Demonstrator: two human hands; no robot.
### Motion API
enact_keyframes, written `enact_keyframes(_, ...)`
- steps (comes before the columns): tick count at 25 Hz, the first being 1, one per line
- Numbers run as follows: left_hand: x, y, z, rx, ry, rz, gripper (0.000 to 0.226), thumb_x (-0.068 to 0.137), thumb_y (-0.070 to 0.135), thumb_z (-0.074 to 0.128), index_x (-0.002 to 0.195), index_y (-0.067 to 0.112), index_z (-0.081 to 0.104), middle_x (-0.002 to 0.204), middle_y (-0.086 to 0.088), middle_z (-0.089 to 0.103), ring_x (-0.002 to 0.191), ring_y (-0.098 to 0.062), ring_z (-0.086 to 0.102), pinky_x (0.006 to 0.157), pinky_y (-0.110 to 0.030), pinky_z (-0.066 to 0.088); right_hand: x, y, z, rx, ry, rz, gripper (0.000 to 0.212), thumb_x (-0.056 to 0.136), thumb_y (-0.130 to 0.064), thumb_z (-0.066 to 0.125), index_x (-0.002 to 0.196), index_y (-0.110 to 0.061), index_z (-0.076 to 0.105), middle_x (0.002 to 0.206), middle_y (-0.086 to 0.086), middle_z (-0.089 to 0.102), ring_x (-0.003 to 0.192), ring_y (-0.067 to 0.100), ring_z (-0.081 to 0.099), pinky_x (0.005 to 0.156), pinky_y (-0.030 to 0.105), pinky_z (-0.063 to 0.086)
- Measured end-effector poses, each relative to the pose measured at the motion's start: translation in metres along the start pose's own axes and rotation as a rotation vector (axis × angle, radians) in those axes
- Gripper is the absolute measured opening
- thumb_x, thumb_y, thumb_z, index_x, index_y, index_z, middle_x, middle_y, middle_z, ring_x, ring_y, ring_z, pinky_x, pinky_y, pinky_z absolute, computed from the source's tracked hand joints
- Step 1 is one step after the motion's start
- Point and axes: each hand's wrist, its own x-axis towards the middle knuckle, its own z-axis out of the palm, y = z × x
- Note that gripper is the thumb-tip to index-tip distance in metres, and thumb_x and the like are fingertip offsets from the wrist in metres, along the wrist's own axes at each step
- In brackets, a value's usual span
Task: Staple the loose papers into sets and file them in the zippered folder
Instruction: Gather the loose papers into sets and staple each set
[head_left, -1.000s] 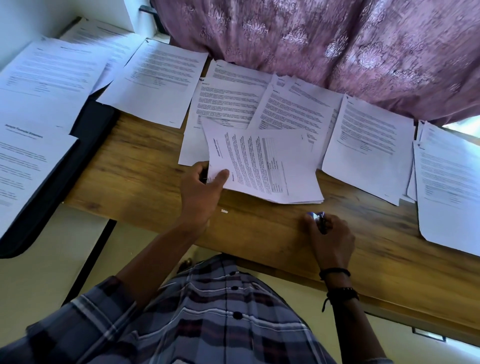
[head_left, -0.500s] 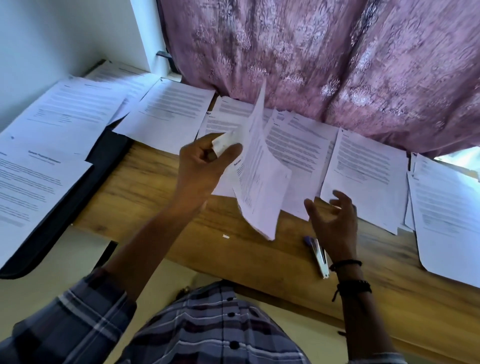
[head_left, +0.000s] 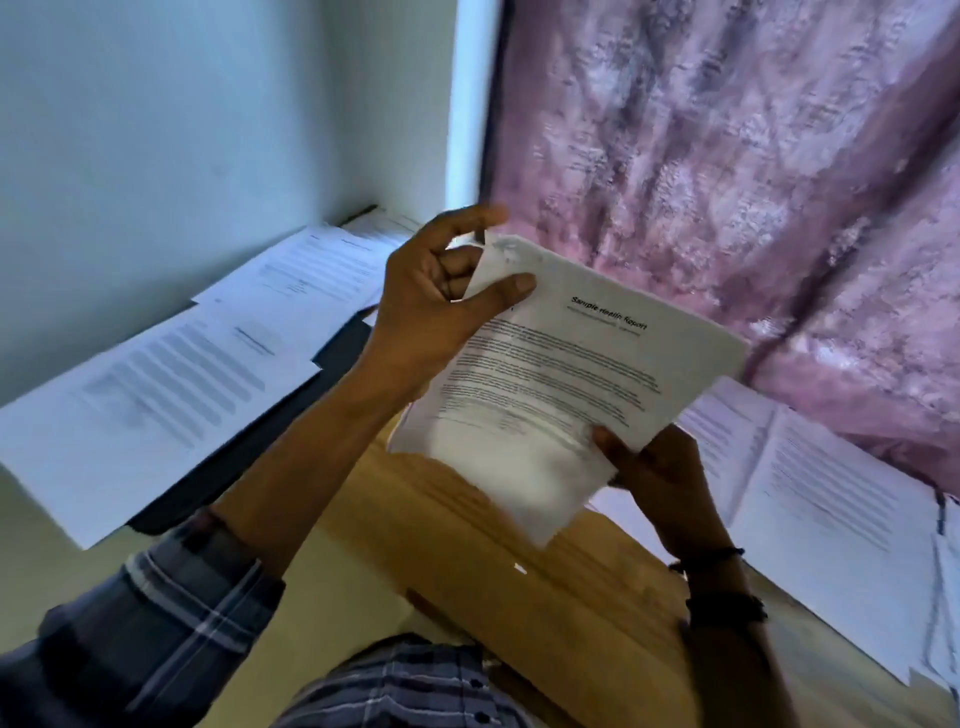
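The right hand (head_left: 660, 483) grips the bottom edge of a set of papers (head_left: 561, 374), thumb on the front. It holds them in the air over the middle of the wooden table (head_left: 467, 545). The left hand (head_left: 441, 306) pinches the top left corner. If the grip is loose, pages could slide out of line or drop among the other sheets (head_left: 831, 509) at the table's right end and get mixed up. The dark folder (head_left: 340, 347) lies at the left edge, half covered. A pink curtain (head_left: 727, 156) hangs behind.

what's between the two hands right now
In the head view, the set of papers spans the whole stretch: the left hand pinches its top corner and the right hand holds its lower edge.
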Motion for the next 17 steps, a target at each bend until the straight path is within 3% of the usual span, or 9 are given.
enact_keyframes(3,0.013,-0.007,-0.051,0.060,0.080,-0.057,0.057,0.077,0.008,0.081,0.126,0.016,0.054,0.101,-0.012,0.074,0.089,-0.023,0.073,0.080,-0.033,0.059,0.011,-0.004,0.048,0.117,-0.078,0.035,0.026,0.087,-0.015,0.067,0.110,-0.025,0.067,0.106,-0.001,0.074,0.095,0.026,0.071,0.070,0.053,0.060)
enact_keyframes(5,0.022,-0.018,-0.093,0.221,0.101,-0.131,0.054,0.075,0.018,0.084,0.122,0.018,0.058,0.101,-0.008,0.074,0.088,-0.019,0.072,0.081,-0.033,0.058,0.021,-0.001,0.085,0.199,-0.133,0.094,0.035,0.085,-0.023,0.073,0.117,-0.012,0.066,0.109,0.011,0.072,0.100,0.038,0.067,0.074,0.064,0.055)
enact_keyframes(7,0.027,-0.032,-0.135,0.421,0.098,-0.178,0.031,0.077,0.016,0.081,0.104,0.018,0.066,0.091,0.001,0.073,0.077,-0.004,0.069,0.078,-0.031,0.055,0.032,0.007,0.127,0.266,-0.162,0.146,0.065,0.078,-0.038,0.080,0.126,0.000,0.058,0.120,0.026,0.063,0.111,0.048,0.059,0.088,0.067,0.049)
enact_keyframes(9,0.030,-0.044,-0.179,0.618,0.130,-0.194,0.016,0.079,0.005,0.075,0.089,0.017,0.069,0.081,0.003,0.070,0.065,0.007,0.062,0.072,-0.029,0.051,0.039,0.012,0.175,0.367,-0.220,0.185,0.058,0.082,-0.029,0.078,0.132,-0.006,0.057,0.128,0.017,0.062,0.121,0.033,0.059,0.104,0.054,0.045)
enact_keyframes(10,0.029,-0.050,-0.201,0.705,0.154,-0.228,0.013,0.078,0.008,0.073,0.086,0.017,0.070,0.080,0.001,0.069,0.065,0.005,0.062,0.070,-0.028,0.050,0.042,0.014,0.200,0.419,-0.272,0.223,0.054,0.084,-0.023,0.076,0.133,-0.011,0.056,0.130,0.013,0.063,0.121,0.028,0.059,0.104,0.049,0.045)
enact_keyframes(11,0.028,-0.054,-0.222,0.786,0.171,-0.284,0.010,0.074,0.016,0.072,0.083,0.018,0.069,0.081,-0.001,0.069,0.069,-0.003,0.065,0.071,-0.029,0.050,0.044,0.012,0.223,0.459,-0.323,0.283,0.051,0.086,-0.018,0.074,0.134,-0.014,0.054,0.130,0.011,0.063,0.119,0.025,0.061,0.101,0.047,0.048)
enact_keyframes(13,0.026,-0.062,-0.263,0.910,0.184,-0.433,0.026,0.062,0.030,0.063,0.084,0.018,0.070,0.086,-0.004,0.072,0.082,-0.020,0.068,0.078,-0.034,0.053,0.044,0.010,0.265,0.484,-0.417,0.423,0.045,0.090,-0.009,0.067,0.132,-0.017,0.053,0.125,0.010,0.066,0.112,0.025,0.065,0.089,0.044,0.056)
enact_keyframes(17,0.018,-0.084,-0.326,1.038,0.217,-0.605,0.042,0.057,0.029,0.061,0.093,0.010,0.073,0.095,-0.012,0.072,0.093,-0.030,0.066,0.078,-0.034,0.047,0.039,0.008,0.331,0.392,-0.458,0.591,0.030,0.091,0.000,0.063,0.118,-0.012,0.057,0.116,0.015,0.066,0.101,0.030,0.068,0.076,0.041,0.061)
